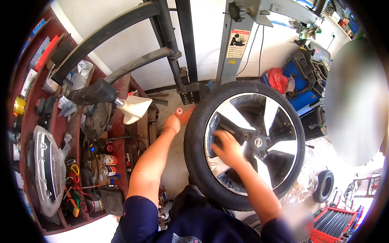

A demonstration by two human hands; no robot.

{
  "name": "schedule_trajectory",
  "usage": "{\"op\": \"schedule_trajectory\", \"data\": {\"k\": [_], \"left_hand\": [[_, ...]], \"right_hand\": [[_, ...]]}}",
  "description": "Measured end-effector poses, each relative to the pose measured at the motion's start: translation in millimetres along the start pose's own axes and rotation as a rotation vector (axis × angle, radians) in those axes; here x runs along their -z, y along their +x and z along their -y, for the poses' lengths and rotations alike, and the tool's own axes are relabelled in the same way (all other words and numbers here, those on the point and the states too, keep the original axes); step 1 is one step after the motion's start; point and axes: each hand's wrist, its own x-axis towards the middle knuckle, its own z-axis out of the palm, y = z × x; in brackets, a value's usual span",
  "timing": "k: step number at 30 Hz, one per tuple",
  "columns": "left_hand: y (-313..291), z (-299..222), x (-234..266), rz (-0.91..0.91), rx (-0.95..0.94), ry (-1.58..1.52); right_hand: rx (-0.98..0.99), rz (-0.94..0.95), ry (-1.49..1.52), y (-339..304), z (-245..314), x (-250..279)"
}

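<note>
A car wheel [279, 160], a black tyre on a silver-and-black spoked alloy rim, lies before me with its rim face up. My right hand [229, 148] is over the left part of the rim, fingers apart and slightly blurred; I cannot tell whether they touch the metal. Left of the tyre, my left hand [173, 122] is closed round a red-orange object [179, 111] with a pale round end. Its kind is unclear, since my fingers cover most of it. Past that hand, an orange patch [187, 115] shows against the tyre's sidewall.
A black curved machine arm [109, 34] with a cream-coloured funnel-like tip [135, 108] hangs at upper left. Behind the wheel stands a grey post [231, 52] bearing a warning label. Dark red shelves [75, 162] with tools fill the left. A red tool cart [334, 224] and small tyre [323, 186] are at right.
</note>
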Motion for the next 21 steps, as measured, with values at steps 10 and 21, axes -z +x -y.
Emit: {"op": "schedule_trajectory", "data": {"k": [10, 21], "left_hand": [[241.2, -51.3, -108.4, -0.024, -0.149, -0.120], [368.4, -93.8, -213.1, 0.226, 0.148, -0.885]], "right_hand": [[-0.493, -0.322, -0.333, -179.8, -0.5, 4.6], [-0.648, -0.302, -0.509, -166.3, 16.4, -22.0]]}}
